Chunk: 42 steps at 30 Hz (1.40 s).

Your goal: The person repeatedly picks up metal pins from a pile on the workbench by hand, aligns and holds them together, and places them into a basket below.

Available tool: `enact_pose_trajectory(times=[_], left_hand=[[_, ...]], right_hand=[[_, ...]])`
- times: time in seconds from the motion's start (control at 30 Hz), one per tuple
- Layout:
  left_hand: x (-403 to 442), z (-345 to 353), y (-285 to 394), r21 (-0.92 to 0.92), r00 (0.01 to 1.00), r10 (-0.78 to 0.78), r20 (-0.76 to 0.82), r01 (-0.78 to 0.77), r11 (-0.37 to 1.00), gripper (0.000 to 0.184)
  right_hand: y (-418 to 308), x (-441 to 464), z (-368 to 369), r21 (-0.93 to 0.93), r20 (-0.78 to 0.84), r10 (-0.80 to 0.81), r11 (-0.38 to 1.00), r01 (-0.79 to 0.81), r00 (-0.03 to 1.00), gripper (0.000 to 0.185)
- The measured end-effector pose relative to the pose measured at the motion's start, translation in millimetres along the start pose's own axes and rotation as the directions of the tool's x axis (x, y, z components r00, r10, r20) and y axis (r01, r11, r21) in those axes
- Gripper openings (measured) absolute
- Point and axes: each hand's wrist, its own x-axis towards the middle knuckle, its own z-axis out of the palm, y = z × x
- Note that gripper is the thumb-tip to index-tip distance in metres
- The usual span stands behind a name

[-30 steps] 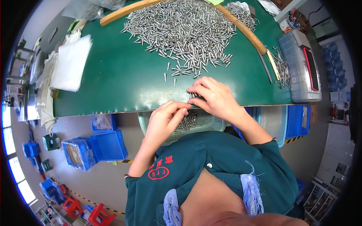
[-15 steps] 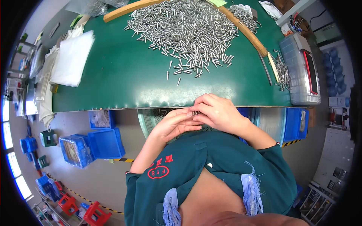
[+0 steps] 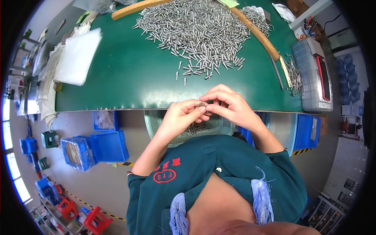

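Note:
My left hand (image 3: 181, 118) is closed around a small bundle of metal pins (image 3: 201, 105), whose ends show between thumb and fingers. From the other side my right hand (image 3: 234, 107) pinches at the same bundle with thumb and fingertips; its palm hides part of the grip. Both hands are just in front of the table edge, above a pale green mesh basket (image 3: 219, 127) with more small metal pieces (image 3: 196, 127) in it. On the green table (image 3: 129, 86) beyond lies a large heap of small pointed metal pins (image 3: 199, 31), a few of them loose at its near side.
Wooden strips (image 3: 258, 33) border the heap. To the right are a small pile of metal parts (image 3: 293, 76) and a clear plastic case (image 3: 307, 78) with a red-edged phone-like object (image 3: 323, 78). White sheets (image 3: 80, 56) lie at left. Blue bins (image 3: 109, 147) stand below the table.
My left hand has turned from palm-up to closed around the bundle. Both hands have risen slightly, and the basket's contents now show below them.

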Motion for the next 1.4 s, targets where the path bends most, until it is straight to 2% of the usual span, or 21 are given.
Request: enact_pose_trajectory(times=[0.1,0.2,0.3,0.4,0.47,0.57,0.6,0.67,0.73,0.77,0.83,0.87,0.9,0.93,0.97,1.07,1.1,1.2,1.3,1.4], left_hand=[[1,-1,2,0.027,1.000,0.016,-0.003,-0.016,1.000,0.027],[2,-3,3,0.029,1.000,-0.002,0.000,0.002,1.000,0.027],[4,-5,3,0.027,1.000,-0.022,0.004,0.022,0.999,0.028],[4,-5,4,0.032,1.000,-0.024,0.005,0.024,0.999,0.028],[5,-6,3,0.054,1.000,-0.018,0.008,0.017,0.998,0.028],[7,-7,-3,0.176,0.997,0.076,-0.006,-0.074,0.982,0.026],[7,-8,-2,0.300,0.996,0.072,-0.044,-0.055,0.952,0.025],[6,-8,3,0.528,0.989,0.078,-0.122,-0.001,0.849,0.024],[3,-6,14,0.586,0.986,0.092,-0.138,0.007,0.810,0.026],[1,-5,18,0.614,0.985,0.098,-0.145,0.012,0.789,0.029],[-3,-5,24,0.468,0.988,0.109,-0.108,-0.046,0.882,0.034],[-5,-6,25,0.388,0.989,0.118,-0.088,-0.075,0.919,0.037],[-6,-8,24,0.329,0.987,0.143,-0.077,-0.110,0.938,0.039],[-8,-10,22,0.269,0.983,0.168,-0.067,-0.144,0.952,0.041],[-9,-13,21,0.207,0.979,0.193,-0.059,-0.177,0.962,0.042],[-10,-21,26,0.231,0.970,0.193,-0.150,-0.155,0.961,0.042],[-10,-24,24,0.233,0.959,0.221,-0.178,-0.178,0.956,0.039],[-9,-34,20,0.363,0.917,0.273,-0.290,-0.158,0.918,0.036],[-5,-39,19,0.556,0.836,0.381,-0.394,-0.113,0.824,0.030],[1,-38,17,0.652,0.812,0.419,-0.407,-0.063,0.755,0.025]], right_hand=[[-3,1,-2,-0.004,0.005,0.020,1.000,-0.019,1.000,0.025],[0,2,0,-0.019,-0.009,-0.032,0.999,0.032,0.999,0.024],[-5,3,-1,-0.003,-0.032,0.042,0.999,-0.042,0.999,0.023],[-1,5,3,0.110,-0.123,0.088,0.991,-0.074,0.989,0.022],[-1,7,4,-0.007,-0.124,0.010,1.000,-0.011,0.992,0.021],[0,8,8,-0.255,-0.105,-0.182,0.955,0.150,0.978,0.021],[1,8,11,-0.346,-0.086,-0.256,0.914,0.212,0.963,0.021],[4,9,15,-0.383,-0.090,-0.275,0.897,0.222,0.957,0.019],[9,9,16,-0.380,-0.064,-0.283,0.894,0.239,0.957,0.015],[11,9,18,-0.242,-0.111,-0.203,0.955,0.172,0.973,0.014],[15,8,22,0.053,-0.166,-0.023,0.998,0.032,0.986,0.015],[15,8,17,0.343,-0.091,0.125,0.935,-0.087,0.988,0.017],[15,8,9,0.592,0.022,0.243,0.779,-0.208,0.970,0.019],[15,9,3,0.775,0.162,0.319,0.544,-0.321,0.934,0.021],[15,11,4,0.852,0.187,0.355,0.405,-0.331,0.916,0.023],[16,12,1,0.935,0.332,0.354,0.000,-0.355,0.875,0.022],[16,12,1,0.934,0.330,0.386,-0.001,-0.357,0.861,0.022],[20,9,3,0.878,0.277,0.352,0.287,-0.384,0.894,0.023],[7,8,0,0.506,0.332,0.276,0.755,-0.417,0.902,0.025],[8,5,17,0.407,0.213,0.131,0.889,-0.209,0.968,0.025]])
